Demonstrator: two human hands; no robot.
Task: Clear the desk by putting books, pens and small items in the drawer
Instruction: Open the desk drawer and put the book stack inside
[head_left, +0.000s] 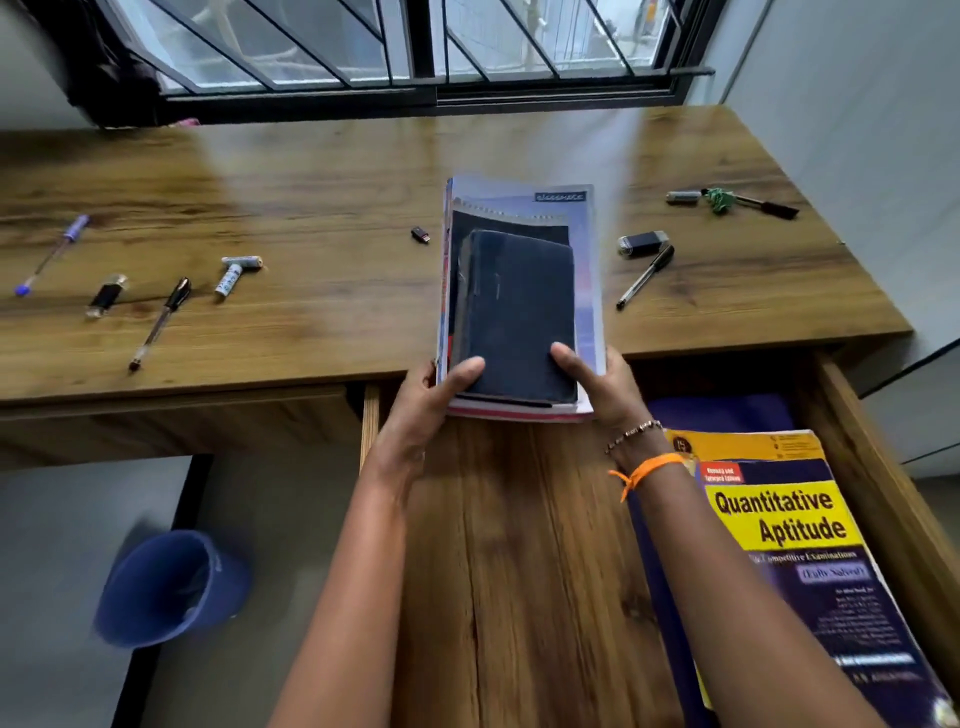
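Observation:
A stack of books, with a dark blue book on top, hangs over the front edge of the wooden desk above the open drawer. My left hand grips its near left corner, thumb on top. My right hand grips the near right corner the same way. In the drawer's right side lies a yellow and purple book titled Quantitative Aptitude. Pens lie on the desk: a blue pen and a black pen at left, another black pen at right.
Small items are scattered on the desk: batteries, a black lighter-like item, a small USB stick, a black and silver item, a green-tied marker. A blue bin stands on the floor at left. A barred window is behind.

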